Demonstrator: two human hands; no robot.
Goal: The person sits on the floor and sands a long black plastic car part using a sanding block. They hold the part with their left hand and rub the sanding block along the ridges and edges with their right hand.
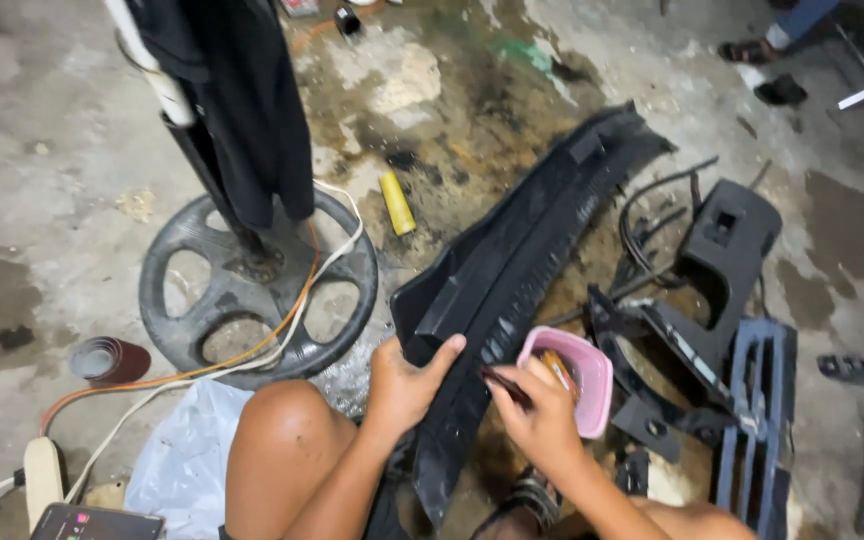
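My left hand (pixel 404 382) grips the near end of a long black plastic trim panel (pixel 527 235) that stretches away over the concrete floor. My right hand (pixel 540 412) holds a thin dark tool (pixel 505 385) against the panel's surface, just beside a small pink tub (pixel 577 378) with an orange stick inside it. My bare knee (pixel 282 440) is under the left arm.
A fan stand with a round black base (pixel 252 290) and hanging dark cloth stands at left, with orange and white cables running past. A yellow tube (pixel 397 203), a dark red roll (pixel 109 360), a phone (pixel 97 523), black plastic parts (pixel 727 250) and another person's sandalled feet (pixel 757 50) lie around.
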